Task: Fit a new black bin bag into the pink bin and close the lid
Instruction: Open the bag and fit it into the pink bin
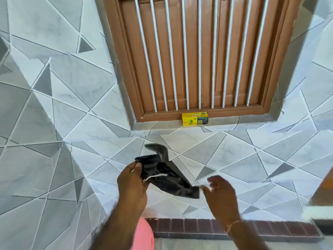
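Note:
A folded black bin bag [167,175] with a white drawstring hangs in the air in front of the tiled wall. My left hand [132,184] grips its upper left edge between thumb and fingers. My right hand [219,193] pinches the bag's lower right corner, with the other fingers loosely spread and blurred by motion. The upper flap of the bag curls up and away from both hands. A sliver of the pink bin [145,235] shows at the bottom edge, mostly hidden behind my left forearm; its lid cannot be seen.
A yellow box of bin bags [195,119] stands on the sill below a brown shuttered window [198,56] with white bars. Grey and white tiles cover the wall. A dark brick strip [207,227] runs along the bottom. A brown edge [324,188] shows at the right.

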`<state>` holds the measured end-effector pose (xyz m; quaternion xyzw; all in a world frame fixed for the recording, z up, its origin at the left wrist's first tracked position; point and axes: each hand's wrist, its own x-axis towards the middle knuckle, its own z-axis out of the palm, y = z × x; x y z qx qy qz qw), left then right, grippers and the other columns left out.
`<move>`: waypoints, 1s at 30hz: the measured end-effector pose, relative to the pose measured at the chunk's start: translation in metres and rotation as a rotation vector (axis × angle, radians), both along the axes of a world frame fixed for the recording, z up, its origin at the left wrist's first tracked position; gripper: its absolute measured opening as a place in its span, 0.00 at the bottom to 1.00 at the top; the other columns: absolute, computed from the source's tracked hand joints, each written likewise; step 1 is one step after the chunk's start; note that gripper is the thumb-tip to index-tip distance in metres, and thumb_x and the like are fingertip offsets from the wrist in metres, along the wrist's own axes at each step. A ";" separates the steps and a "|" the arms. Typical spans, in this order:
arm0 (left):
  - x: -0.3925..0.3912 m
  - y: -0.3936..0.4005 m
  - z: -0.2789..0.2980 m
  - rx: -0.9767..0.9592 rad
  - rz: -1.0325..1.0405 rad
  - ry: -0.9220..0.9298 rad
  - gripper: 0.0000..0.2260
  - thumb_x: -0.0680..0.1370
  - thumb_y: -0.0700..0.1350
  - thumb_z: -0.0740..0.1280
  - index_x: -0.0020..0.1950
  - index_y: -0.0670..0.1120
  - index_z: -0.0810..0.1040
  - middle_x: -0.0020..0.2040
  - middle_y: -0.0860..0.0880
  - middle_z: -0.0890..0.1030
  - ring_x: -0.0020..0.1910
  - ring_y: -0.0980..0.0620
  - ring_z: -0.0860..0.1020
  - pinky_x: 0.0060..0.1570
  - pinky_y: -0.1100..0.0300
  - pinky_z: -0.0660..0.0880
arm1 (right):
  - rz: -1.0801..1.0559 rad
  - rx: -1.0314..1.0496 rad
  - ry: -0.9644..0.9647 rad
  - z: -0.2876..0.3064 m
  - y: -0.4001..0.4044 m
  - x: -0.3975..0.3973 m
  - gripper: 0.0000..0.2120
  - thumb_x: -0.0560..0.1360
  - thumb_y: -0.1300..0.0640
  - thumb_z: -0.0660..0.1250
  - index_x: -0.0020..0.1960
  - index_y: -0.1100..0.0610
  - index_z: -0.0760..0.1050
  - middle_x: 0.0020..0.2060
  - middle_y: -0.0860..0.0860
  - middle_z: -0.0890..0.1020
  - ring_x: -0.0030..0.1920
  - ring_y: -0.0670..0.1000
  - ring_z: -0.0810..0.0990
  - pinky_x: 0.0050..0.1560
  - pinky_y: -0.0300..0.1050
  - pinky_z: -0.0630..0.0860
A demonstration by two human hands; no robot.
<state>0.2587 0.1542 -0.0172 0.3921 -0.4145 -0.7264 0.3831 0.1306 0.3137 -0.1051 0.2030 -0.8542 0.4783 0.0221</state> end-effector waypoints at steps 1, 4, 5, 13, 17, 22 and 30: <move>0.011 -0.006 0.001 -0.027 0.003 -0.001 0.07 0.80 0.37 0.62 0.52 0.40 0.80 0.47 0.40 0.83 0.44 0.43 0.80 0.45 0.53 0.76 | 0.007 -0.086 0.128 0.009 -0.005 0.017 0.06 0.69 0.55 0.75 0.44 0.54 0.79 0.38 0.46 0.80 0.42 0.50 0.79 0.50 0.49 0.78; 0.037 -0.016 0.003 -0.079 -0.018 -0.023 0.04 0.77 0.37 0.67 0.48 0.42 0.81 0.44 0.40 0.83 0.38 0.45 0.80 0.40 0.56 0.76 | 0.300 -0.240 0.078 0.057 -0.027 0.078 0.17 0.63 0.40 0.74 0.48 0.45 0.79 0.44 0.40 0.80 0.47 0.42 0.78 0.47 0.30 0.72; 0.045 -0.017 0.003 -0.087 -0.025 -0.034 0.03 0.76 0.36 0.68 0.46 0.42 0.81 0.43 0.40 0.83 0.37 0.46 0.80 0.37 0.58 0.78 | 0.407 -0.186 0.066 0.067 -0.037 0.096 0.21 0.61 0.37 0.73 0.50 0.43 0.78 0.46 0.37 0.79 0.49 0.40 0.76 0.49 0.27 0.70; 0.096 -0.042 -0.003 -0.002 -0.050 0.031 0.04 0.75 0.38 0.71 0.44 0.42 0.76 0.40 0.38 0.81 0.31 0.44 0.80 0.26 0.59 0.78 | 0.287 -0.104 -0.253 0.037 -0.083 0.167 0.12 0.68 0.57 0.75 0.49 0.47 0.78 0.28 0.49 0.76 0.27 0.43 0.77 0.31 0.42 0.78; 0.108 -0.046 -0.001 0.086 -0.050 0.105 0.04 0.78 0.36 0.65 0.50 0.43 0.76 0.47 0.36 0.81 0.35 0.43 0.80 0.26 0.61 0.78 | 0.220 -0.088 -0.285 0.024 -0.076 0.182 0.17 0.70 0.49 0.72 0.35 0.62 0.74 0.26 0.57 0.78 0.26 0.53 0.75 0.31 0.48 0.75; 0.114 -0.028 -0.004 -0.222 -0.188 -0.067 0.12 0.78 0.45 0.66 0.59 0.57 0.72 0.52 0.51 0.80 0.46 0.55 0.81 0.41 0.62 0.79 | 0.115 -0.297 -0.344 0.036 -0.080 0.175 0.15 0.70 0.57 0.75 0.30 0.56 0.73 0.26 0.56 0.75 0.29 0.51 0.71 0.32 0.46 0.70; 0.102 0.004 -0.019 -0.358 -0.272 -0.260 0.05 0.76 0.40 0.69 0.43 0.47 0.83 0.39 0.49 0.84 0.36 0.53 0.81 0.35 0.65 0.75 | 0.261 -0.369 -0.346 0.050 -0.066 0.155 0.11 0.68 0.62 0.76 0.33 0.60 0.74 0.25 0.52 0.76 0.25 0.49 0.73 0.25 0.39 0.70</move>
